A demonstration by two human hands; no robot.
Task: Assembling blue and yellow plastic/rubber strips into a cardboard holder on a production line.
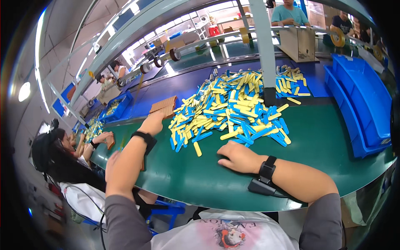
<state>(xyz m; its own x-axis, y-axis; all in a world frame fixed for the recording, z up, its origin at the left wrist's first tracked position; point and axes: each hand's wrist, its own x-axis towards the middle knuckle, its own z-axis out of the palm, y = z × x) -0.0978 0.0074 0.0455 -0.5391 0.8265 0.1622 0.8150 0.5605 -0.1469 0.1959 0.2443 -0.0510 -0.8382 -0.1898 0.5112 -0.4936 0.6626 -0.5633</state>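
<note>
My left hand (153, 123) reaches over the green work surface with its fingers closed at the near corner of brown ribbed cardboard pieces (163, 106); its fingertips are partly hidden. My right hand (241, 157) rests at the near edge of a large heap of flat, round-ended yellow and blue sticks (233, 100). Its thumb and forefinger are apart, with nothing visible between them. A single yellow stick (197, 149) juts out of the heap toward me, between my hands. Each wrist wears a black strap, and a black box hangs at the right one.
Blue plastic bins (362, 100) stand nested at the right. A white metal post (265, 50) rises through the heap's far side. At my left a co-worker (54, 158) sits by the table, near another stick pile (95, 128) and a blue crate (116, 107). Tape rolls hang overhead.
</note>
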